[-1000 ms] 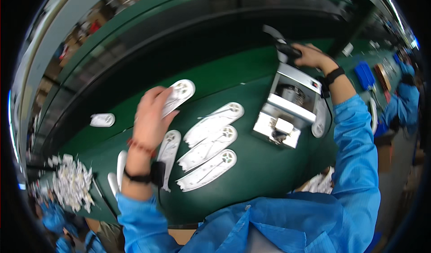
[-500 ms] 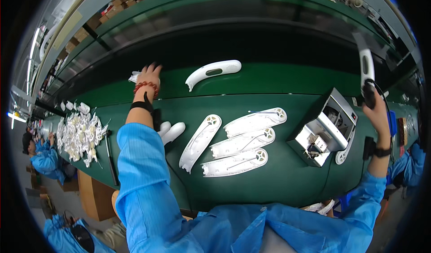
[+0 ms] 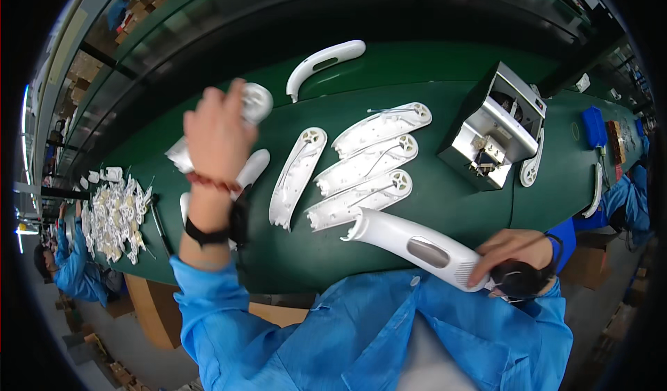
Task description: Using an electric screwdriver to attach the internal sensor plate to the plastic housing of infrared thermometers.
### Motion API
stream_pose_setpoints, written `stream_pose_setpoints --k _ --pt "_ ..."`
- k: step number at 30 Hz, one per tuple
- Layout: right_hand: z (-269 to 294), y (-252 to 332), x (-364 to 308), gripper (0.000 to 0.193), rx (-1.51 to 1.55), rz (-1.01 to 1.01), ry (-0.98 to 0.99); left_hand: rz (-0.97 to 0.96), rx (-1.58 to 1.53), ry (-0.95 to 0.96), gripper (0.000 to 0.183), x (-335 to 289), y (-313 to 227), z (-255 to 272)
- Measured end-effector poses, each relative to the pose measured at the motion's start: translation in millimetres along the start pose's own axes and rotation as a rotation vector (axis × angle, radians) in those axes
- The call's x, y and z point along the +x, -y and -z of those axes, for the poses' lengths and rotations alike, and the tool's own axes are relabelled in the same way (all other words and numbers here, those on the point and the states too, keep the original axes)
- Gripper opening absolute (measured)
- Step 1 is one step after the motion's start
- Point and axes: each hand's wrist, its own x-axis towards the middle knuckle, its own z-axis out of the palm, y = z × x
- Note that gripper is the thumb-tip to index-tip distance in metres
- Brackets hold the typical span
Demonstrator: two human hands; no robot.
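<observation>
My left hand [image 3: 221,134], a little blurred, is closed around a white plastic half-shell [image 3: 258,103] with a spoked round end, lifted over the left of the bench. In front of me, my right hand [image 3: 511,255] grips one end of a white curved housing [image 3: 417,244] with a grey oval window. The housing's broken-looking notched end points left, near several white half-shells [image 3: 361,200] with round spoked ends and thin wires. Another half-shell [image 3: 297,179] lies upright to their left. Beneath my left wrist, further white pieces [image 3: 253,169] are partly hidden.
A metal box fixture [image 3: 497,130] stands at the right, a half-shell [image 3: 532,162] beside it. One curved white housing [image 3: 323,61] lies at the back. Left are a heap of small white parts [image 3: 114,214] and a black-handled tool [image 3: 160,224]. Co-workers sit on both sides.
My right hand has come down from the far right with the curved housing to in front of me. My left hand has lifted a half-shell from the bench's back left and drawn it nearer.
</observation>
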Motion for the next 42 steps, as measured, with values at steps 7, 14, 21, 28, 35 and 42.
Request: stream_pose_setpoints --k 7,14,21,28,35,42 --pt "-21.0 -27.8 13.2 0.035 0.131 -0.065 0.031 0.012 -0.310 0.103 0.068 -89.6 -64.6 1.3" --pt "-27.7 -73.7 14.1 0.035 0.496 0.280 0.112 -0.616 -0.750 0.415 0.076 -117.0 -142.9 78.1" --pt "-28.0 -42.9 5.4 0.048 0.762 -0.156 -0.426 -0.442 -0.934 0.586 0.059 -123.4 -167.2 61.4" --pt "28.7 -31.0 -2.9 0.013 0.381 0.656 -1.156 -0.281 -0.731 0.711 0.033 -129.7 -169.5 29.2" --pt "40.3 -51.2 16.8 0.013 0.044 0.425 -1.324 -0.128 -0.965 0.338 0.034 -126.1 -174.5 16.4" --pt "46.5 -59.8 24.9 0.011 0.141 0.552 -1.317 -0.306 -1.190 0.348 0.059 -124.3 -170.3 6.0"
